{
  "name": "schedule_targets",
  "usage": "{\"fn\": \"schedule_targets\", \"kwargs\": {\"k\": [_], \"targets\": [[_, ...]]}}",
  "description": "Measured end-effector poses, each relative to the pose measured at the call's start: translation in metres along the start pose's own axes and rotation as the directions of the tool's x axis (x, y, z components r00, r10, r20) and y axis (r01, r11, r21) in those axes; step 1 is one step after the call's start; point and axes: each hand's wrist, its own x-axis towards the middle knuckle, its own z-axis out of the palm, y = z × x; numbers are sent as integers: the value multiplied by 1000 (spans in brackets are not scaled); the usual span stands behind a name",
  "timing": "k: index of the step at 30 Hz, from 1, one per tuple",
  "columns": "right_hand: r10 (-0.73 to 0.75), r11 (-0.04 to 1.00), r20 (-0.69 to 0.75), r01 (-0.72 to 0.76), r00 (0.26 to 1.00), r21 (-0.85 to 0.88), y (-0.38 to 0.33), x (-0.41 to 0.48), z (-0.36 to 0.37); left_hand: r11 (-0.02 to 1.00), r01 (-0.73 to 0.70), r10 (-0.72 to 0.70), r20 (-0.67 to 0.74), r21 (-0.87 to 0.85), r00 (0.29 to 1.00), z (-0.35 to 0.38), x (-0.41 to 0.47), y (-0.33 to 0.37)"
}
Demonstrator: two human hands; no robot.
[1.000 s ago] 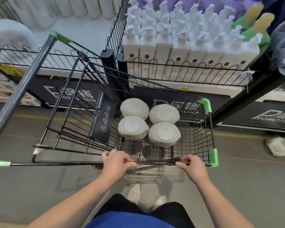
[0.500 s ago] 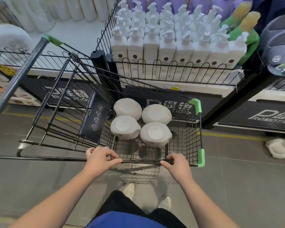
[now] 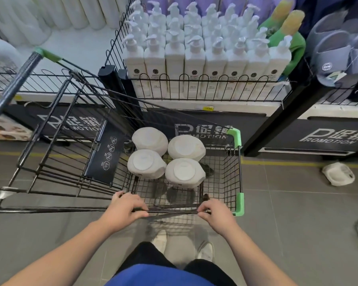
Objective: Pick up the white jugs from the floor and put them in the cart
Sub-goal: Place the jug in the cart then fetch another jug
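Four white jugs [image 3: 165,157] sit packed together, seen from their lids, in the cart [image 3: 232,182]; another white jug [image 3: 338,174] lies on the floor right of the cart, and one more shows at the frame's right edge. They look like rigid, smooth plastic, possibly heavy if full, so gripping a handle or neck seems safest. The left hand [image 3: 123,211] and right hand [image 3: 217,215] are both closed around the cart's near rim. Since half a second ago, the cart sits slightly farther right.
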Motion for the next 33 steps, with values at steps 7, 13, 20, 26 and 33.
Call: {"fn": "schedule_targets", "kwargs": {"k": [7, 13, 20, 26, 33], "targets": [[53, 998, -114, -50, 992, 31, 3, -1, 9, 1000, -16, 16, -28, 6, 999, 0, 4, -2], [65, 996, -141, -56, 988, 68, 7, 1, 3, 1000, -3, 3, -17, 12, 1000, -2, 9, -1], [40, 982, -190, -3, 981, 188, 6, -6, 0, 997, -50, 50, 10, -55, 999, -3, 16, 18], [102, 933, -315, 19, 944, 359, -1, -15, -16, 977, -182, 180, -31, -112, 983, -23, 42, 51], [175, 846, -521, 144, 836, 514, -8, -50, -84, 873, -425, 394, -168, -239, 904, -79, 86, 132]]}}
